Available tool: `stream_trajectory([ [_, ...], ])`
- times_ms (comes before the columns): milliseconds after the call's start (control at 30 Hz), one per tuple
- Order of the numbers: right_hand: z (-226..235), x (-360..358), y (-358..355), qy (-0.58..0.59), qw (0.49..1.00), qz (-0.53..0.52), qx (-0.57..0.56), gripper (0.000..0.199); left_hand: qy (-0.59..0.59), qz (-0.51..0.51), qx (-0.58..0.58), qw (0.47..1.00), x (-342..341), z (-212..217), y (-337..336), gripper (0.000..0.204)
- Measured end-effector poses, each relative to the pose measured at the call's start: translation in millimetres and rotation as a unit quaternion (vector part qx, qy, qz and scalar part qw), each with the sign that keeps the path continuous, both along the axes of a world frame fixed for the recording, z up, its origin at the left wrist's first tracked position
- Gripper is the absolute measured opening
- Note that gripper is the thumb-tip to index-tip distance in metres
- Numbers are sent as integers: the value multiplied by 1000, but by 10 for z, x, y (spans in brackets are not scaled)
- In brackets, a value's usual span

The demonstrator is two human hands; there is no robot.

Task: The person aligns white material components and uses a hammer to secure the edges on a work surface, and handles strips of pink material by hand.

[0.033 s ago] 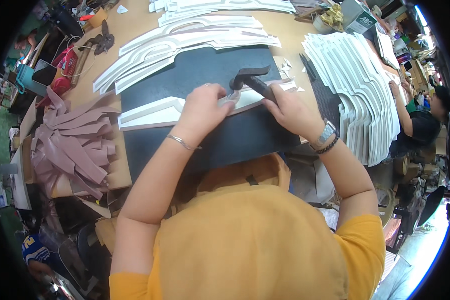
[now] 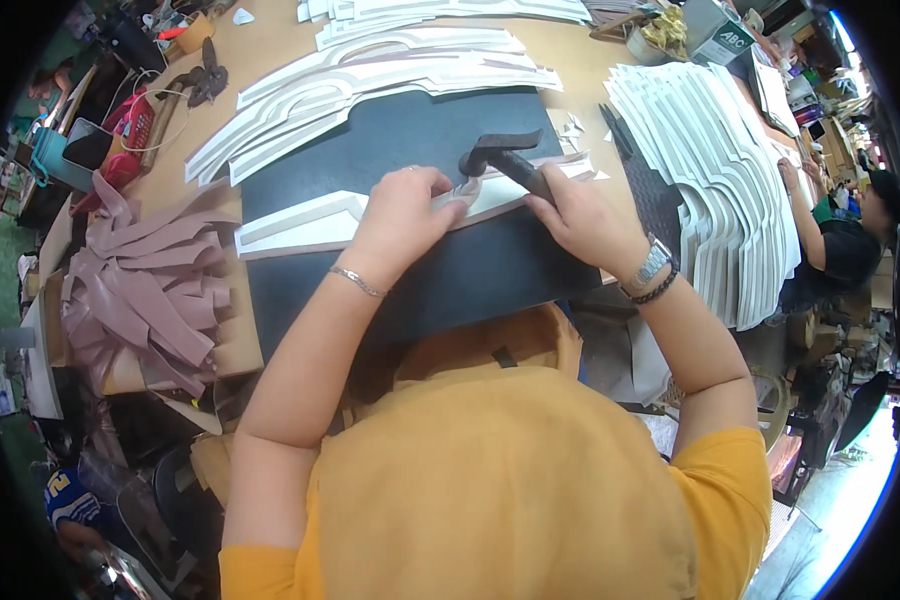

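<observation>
A long, shaped leather piece (image 2: 300, 226), white and grey with a mauve border, lies across the dark mat (image 2: 420, 290). My left hand (image 2: 402, 215) bears down on its middle, thumb and fingers pinched at the curved mauve edge. Wrapped round the handle of a dark metal hammer (image 2: 492, 150) is my right hand (image 2: 588, 215). The hammer's head is over the piece, close to my left fingertips; whether it touches cannot be made out. My left fingers partly hide the edge beneath them.
Mauve leather strips (image 2: 150, 280) are heaped at the left. Similar white pieces (image 2: 370, 80) lie beyond the mat, and a fanned stack (image 2: 715, 190) stands at the right. Small white scraps (image 2: 572, 128) lie beside the mat. Another person (image 2: 840, 235) works at the far right.
</observation>
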State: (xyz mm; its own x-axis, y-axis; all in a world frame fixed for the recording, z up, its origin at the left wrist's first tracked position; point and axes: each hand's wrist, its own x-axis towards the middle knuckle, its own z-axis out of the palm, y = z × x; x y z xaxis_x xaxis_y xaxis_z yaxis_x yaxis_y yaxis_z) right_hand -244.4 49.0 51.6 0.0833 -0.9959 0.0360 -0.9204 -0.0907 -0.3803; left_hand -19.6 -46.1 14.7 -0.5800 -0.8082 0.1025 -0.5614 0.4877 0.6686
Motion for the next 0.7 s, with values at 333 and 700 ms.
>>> stream_trajectory([
  [333, 26, 10, 63, -68, 996, 35, -35, 28, -57, -27, -86, 994, -24, 27, 134, 22],
  [700, 94, 1, 55, -59, 998, 21, -16, 30, -26, -47, -85, 995, 102, 12, 100, 15],
])
